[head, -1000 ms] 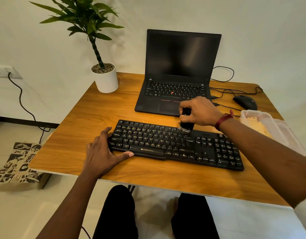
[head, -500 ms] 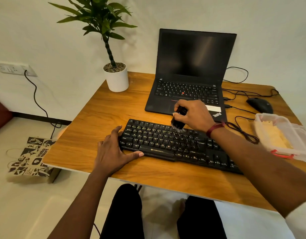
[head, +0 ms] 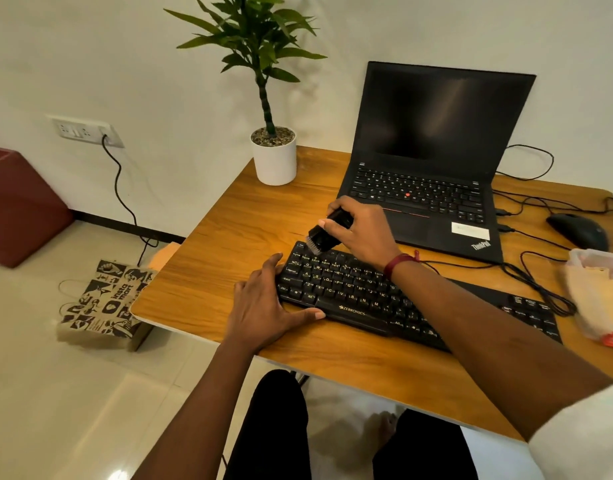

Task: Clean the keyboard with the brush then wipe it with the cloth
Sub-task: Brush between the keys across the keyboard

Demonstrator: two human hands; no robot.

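Keyboard (head: 384,299) is lying on the wooden desk (head: 229,258) just in front of the open laptop (head: 433,161), with the brush (head: 324,235) tilted bristles-down over its far left corner. Right hand (head: 362,230) is gripping the brush body while the left hand (head: 260,306) is resting flat and unclenched against the keyboard's left end, bracing it. Bristles appear to be just meeting the top key row, though contact is hard to confirm; short row-wise strokes with light pressure and the brace held firm would probably be working best.

Black keyboard (head: 367,296), black brush (head: 327,233), wood-grain orange-brown table (head: 236,244), white pot (head: 275,161).
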